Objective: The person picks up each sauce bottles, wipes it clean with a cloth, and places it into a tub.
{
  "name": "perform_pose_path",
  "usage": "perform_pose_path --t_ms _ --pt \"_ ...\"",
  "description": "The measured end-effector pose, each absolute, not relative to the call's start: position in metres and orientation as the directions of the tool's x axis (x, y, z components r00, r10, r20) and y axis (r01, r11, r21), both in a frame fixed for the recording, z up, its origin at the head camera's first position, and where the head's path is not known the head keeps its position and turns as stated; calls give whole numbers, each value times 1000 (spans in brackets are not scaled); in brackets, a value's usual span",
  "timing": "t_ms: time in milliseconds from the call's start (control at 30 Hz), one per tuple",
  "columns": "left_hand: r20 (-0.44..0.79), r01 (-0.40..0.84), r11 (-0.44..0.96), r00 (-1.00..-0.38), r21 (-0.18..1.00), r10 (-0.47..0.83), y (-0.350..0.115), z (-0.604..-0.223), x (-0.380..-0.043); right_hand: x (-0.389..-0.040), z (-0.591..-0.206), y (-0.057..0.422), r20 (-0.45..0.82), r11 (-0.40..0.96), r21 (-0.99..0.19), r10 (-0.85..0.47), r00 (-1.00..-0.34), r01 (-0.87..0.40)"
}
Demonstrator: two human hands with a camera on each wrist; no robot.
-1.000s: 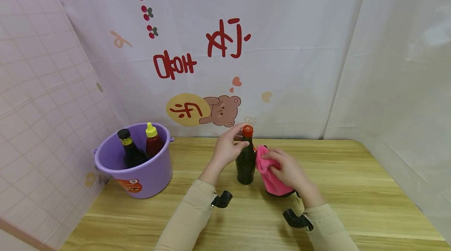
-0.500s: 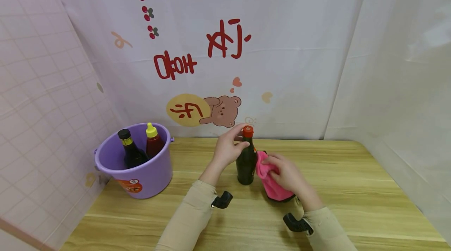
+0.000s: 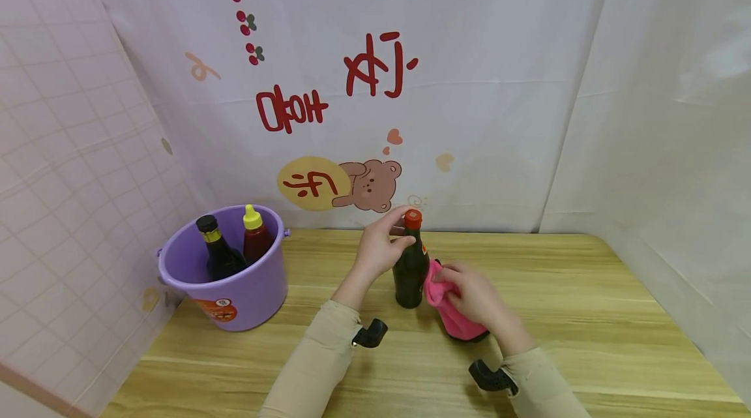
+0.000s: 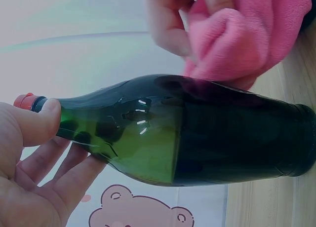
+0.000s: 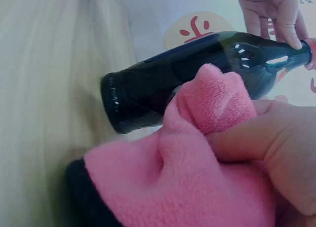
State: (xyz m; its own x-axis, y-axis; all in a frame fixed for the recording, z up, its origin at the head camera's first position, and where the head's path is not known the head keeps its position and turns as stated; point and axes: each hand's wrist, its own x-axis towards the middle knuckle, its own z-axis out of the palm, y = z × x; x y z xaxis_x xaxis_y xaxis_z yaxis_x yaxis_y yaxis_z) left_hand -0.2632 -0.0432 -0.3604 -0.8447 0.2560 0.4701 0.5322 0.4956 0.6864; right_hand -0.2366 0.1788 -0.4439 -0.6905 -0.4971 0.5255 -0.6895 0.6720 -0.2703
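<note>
A dark green glass bottle (image 3: 409,278) with a red cap (image 3: 413,219) stands upright on the wooden table. My left hand (image 3: 379,245) holds it by the neck, thumb in front and fingers behind. In the left wrist view, dark liquid fills the lower part of the bottle (image 4: 222,138). My right hand (image 3: 472,294) grips a pink cloth (image 3: 454,313) with a dark edge, bunched between thumb and fingers. The cloth's bunched tip (image 5: 212,94) lies against the bottle's right side, overlapping its body in the right wrist view. Some of my right fingers are hidden by the cloth.
At the left of the table (image 3: 328,366) stands a purple bucket (image 3: 258,300). Inside it are a dark bottle with a black cap (image 3: 220,252) and a red squeeze bottle with a yellow nozzle (image 3: 255,235). A printed white sheet (image 3: 493,111) hangs behind the table.
My right hand and the pink cloth have slid down along the bottle's side. The left hand and the bottle stay where they were.
</note>
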Motion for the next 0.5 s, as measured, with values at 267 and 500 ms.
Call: perform_pose_path --t_ms 267,500 --pt "464 527 488 -848 696 254 -43 -361 -263 -233 -450 174 467 689 -258 -525 -712 -677" --pt "459 521 493 -852 697 253 -43 -360 -262 -234 -453 170 396 715 -242 -544 -740 -656"
